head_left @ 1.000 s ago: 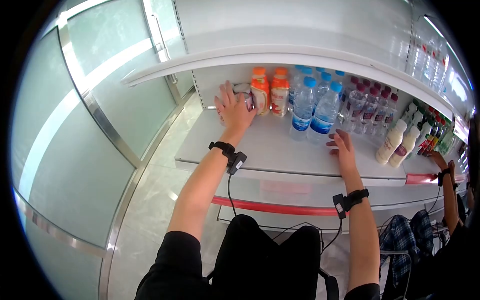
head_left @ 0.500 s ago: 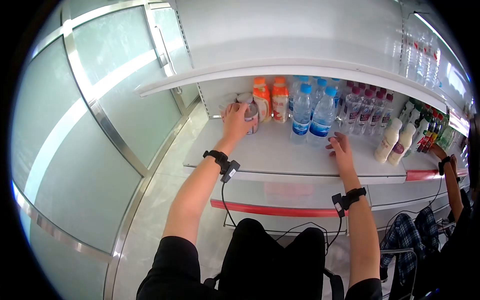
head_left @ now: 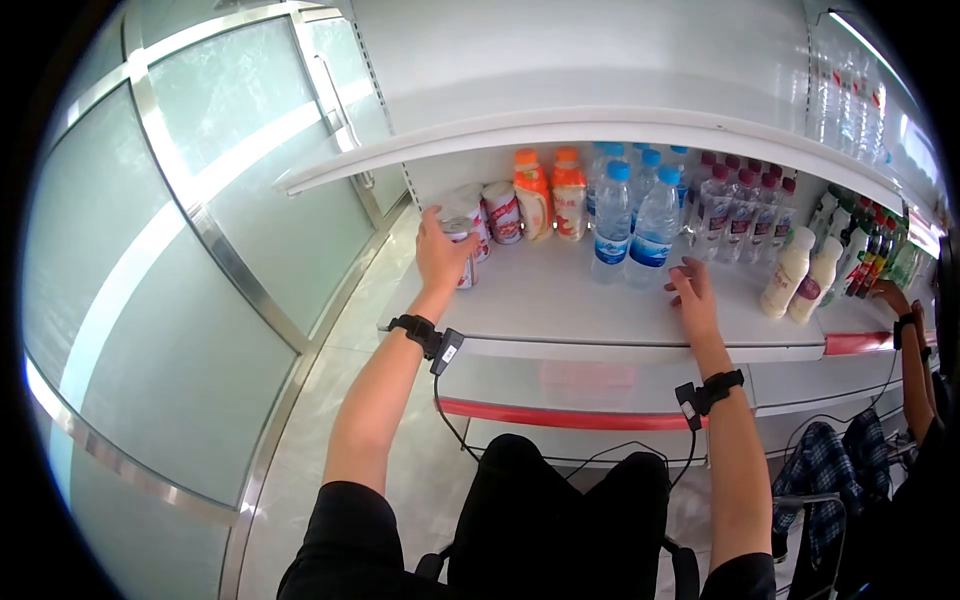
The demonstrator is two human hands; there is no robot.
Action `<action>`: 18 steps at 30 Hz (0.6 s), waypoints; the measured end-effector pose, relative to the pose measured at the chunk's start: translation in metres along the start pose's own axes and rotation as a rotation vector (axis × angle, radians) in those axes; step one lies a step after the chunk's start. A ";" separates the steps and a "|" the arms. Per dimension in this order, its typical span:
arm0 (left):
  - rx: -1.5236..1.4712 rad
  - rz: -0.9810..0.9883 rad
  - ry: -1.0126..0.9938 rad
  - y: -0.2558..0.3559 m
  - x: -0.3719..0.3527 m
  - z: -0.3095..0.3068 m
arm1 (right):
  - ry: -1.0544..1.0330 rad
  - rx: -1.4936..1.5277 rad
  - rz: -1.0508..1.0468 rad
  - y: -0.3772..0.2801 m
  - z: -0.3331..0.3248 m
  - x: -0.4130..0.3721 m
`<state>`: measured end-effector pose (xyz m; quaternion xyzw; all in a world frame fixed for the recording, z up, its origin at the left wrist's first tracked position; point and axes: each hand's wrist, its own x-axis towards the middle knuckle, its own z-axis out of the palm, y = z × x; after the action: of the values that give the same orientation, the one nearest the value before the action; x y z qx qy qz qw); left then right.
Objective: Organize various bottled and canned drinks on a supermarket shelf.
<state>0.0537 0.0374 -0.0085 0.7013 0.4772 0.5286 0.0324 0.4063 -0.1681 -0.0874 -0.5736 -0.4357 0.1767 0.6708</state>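
My left hand (head_left: 440, 252) is wrapped round a white-and-red can (head_left: 467, 273) at the left end of the shelf, fingers partly hiding it. Right behind it stand another pale can (head_left: 463, 200) and a red-and-white can (head_left: 503, 213). Two orange-capped bottles (head_left: 534, 195) are beside those cans. Over the shelf's front part hovers my right hand (head_left: 692, 290), fingers loosely curled and apart, holding nothing. Nearest to it is a blue-capped water bottle (head_left: 655, 222), with a second water bottle (head_left: 613, 215) to its left.
Purple-capped bottles (head_left: 714, 210) and two cream-coloured bottles (head_left: 788, 274) stand to the right. An upper shelf board (head_left: 600, 128) overhangs the row. Another person's hand (head_left: 888, 293) reaches in at far right. A glass door (head_left: 240, 120) is on the left.
My left hand has moved left and slightly nearer with the can, uncovering the red-and-white can behind. My right hand has stayed nearly still. The view has shifted slightly.
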 end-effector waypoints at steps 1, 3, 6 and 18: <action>0.003 -0.001 -0.001 -0.007 0.000 -0.003 | -0.002 0.009 -0.003 0.000 0.000 0.000; -0.069 -0.094 -0.013 -0.016 -0.001 -0.006 | 0.000 0.002 -0.003 -0.001 0.000 -0.001; -0.024 -0.233 -0.218 0.015 -0.005 -0.031 | 0.000 -0.012 -0.004 -0.001 -0.001 -0.001; 0.033 -0.132 -0.294 -0.012 0.006 -0.011 | 0.011 -0.046 -0.030 -0.002 -0.001 -0.002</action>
<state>0.0374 0.0436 -0.0061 0.7387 0.5210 0.4089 0.1252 0.4058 -0.1706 -0.0860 -0.5832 -0.4444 0.1532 0.6625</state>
